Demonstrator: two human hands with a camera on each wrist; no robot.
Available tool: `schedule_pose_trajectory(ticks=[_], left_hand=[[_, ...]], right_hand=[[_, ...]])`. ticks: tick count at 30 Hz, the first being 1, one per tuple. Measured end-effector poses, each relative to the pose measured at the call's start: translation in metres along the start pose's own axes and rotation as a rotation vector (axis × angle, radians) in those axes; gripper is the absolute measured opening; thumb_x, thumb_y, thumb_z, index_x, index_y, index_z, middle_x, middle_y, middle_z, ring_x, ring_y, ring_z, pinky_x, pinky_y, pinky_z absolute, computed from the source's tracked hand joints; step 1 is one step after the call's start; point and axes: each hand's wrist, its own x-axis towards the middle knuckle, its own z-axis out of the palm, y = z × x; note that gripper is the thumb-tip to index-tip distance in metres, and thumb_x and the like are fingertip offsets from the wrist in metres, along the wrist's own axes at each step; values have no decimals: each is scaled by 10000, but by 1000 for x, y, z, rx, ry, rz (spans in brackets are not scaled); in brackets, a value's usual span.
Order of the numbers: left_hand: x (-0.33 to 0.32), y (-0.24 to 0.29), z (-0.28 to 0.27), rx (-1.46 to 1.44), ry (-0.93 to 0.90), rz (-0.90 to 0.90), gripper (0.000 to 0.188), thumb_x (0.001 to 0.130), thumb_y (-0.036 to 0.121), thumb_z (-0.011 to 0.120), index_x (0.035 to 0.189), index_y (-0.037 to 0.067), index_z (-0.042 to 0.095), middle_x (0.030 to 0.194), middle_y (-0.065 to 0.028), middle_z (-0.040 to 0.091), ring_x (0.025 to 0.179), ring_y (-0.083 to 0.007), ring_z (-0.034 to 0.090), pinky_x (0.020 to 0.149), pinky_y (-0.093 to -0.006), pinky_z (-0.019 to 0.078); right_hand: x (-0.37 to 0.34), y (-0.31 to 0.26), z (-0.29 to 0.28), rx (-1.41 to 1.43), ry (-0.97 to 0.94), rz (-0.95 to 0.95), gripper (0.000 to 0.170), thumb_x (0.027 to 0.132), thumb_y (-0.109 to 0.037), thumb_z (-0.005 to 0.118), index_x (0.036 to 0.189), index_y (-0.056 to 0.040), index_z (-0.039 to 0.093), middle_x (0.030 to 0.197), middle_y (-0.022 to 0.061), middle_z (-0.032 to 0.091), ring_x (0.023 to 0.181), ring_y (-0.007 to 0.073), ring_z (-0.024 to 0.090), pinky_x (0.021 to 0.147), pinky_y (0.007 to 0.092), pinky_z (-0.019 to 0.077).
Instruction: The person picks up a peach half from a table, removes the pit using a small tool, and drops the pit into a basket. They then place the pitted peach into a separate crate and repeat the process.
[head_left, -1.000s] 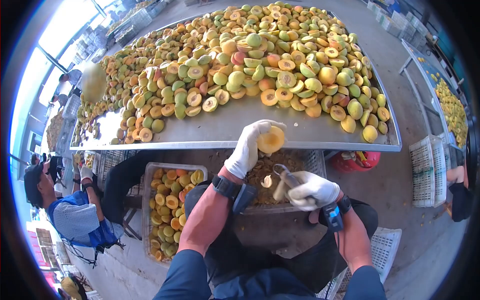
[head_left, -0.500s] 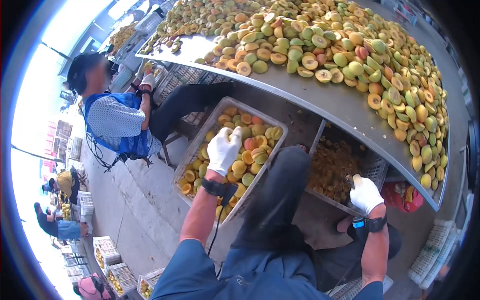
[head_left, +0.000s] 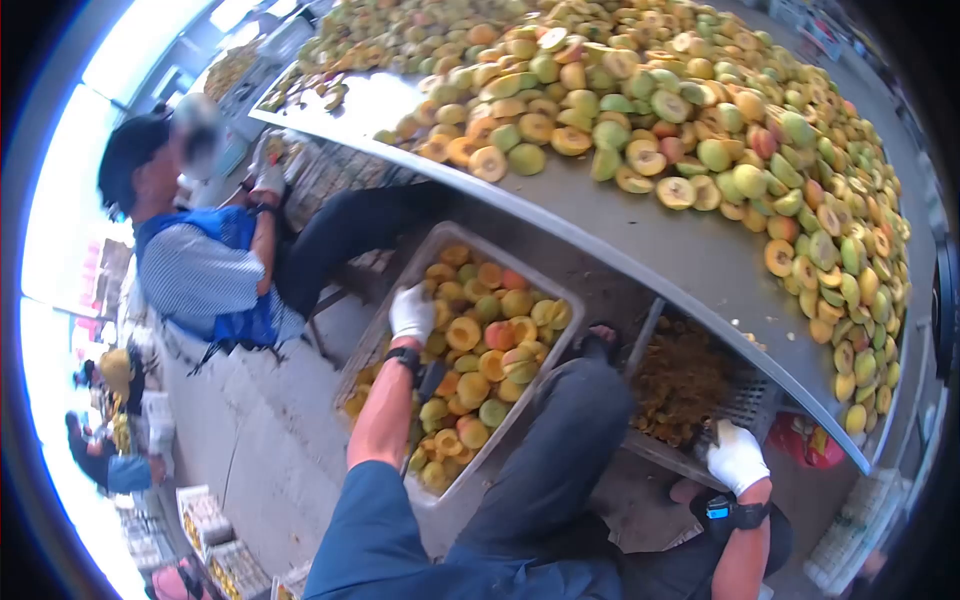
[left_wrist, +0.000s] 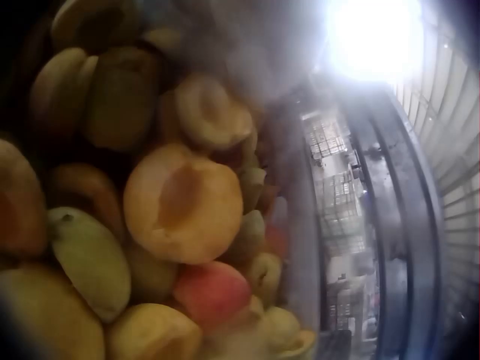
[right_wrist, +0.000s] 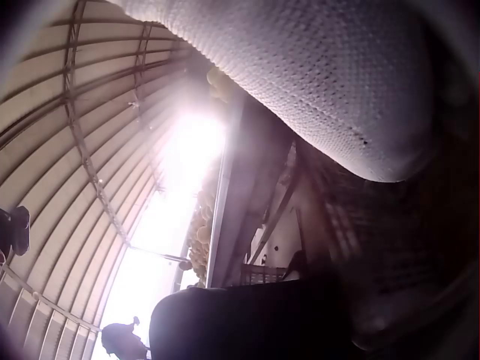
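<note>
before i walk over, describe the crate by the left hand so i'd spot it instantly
Find the big metal table heaped with fruit. In front, left of the wearer's bent leg, sits a pale crate, the left hand over its left side. Unlike the neighbouring crate of brown scraps, it holds yellow, orange and greenish fruit.

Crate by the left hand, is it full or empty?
Filled, not empty: in the head view, fruit spreads across the crate, hiding its floor. How deep it lies, I can't tell.

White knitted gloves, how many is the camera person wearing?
2: one on the left hand, at the pale plastic crate of halved fruit; one on the right hand, by the slatted crate of brown scraps. None hidden.
</note>
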Motion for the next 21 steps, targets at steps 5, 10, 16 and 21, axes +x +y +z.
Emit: schedule_pose_trajectory(ticks=[5,10,16,21], left_hand=[[57,-1,-13,291,-511,-59,262,833,250,607,985,91,749,1012,-199,705,975,-382,670,865,-451,536],[68,162,-115,164,-265,312,233,858,281,605,878,78,718,889,-176,698,843,-369,674,757,-472,535],[63,359,-90,-218,-34,744,191,886,232,589,995,92,659,885,-149,669,820,-350,666,715,-462,531],[92,424,-32,-6,-194,898,325,815,174,604,1132,110,644,986,-180,690,929,-347,683,801,-464,548]], right_hand=[[7,-19,-12,46,28,-69,187,826,-161,559,930,-19,620,819,267,658,783,463,643,714,534,516],[4,-46,-41,83,86,-93,168,845,-149,544,913,-6,598,802,254,660,794,440,649,726,522,515],[2,-54,-55,47,76,-90,181,845,-161,562,933,-18,628,818,246,672,805,430,668,737,504,537],[-11,-49,-56,97,54,-48,180,836,-156,577,936,-14,627,853,242,682,793,425,679,717,502,545]])
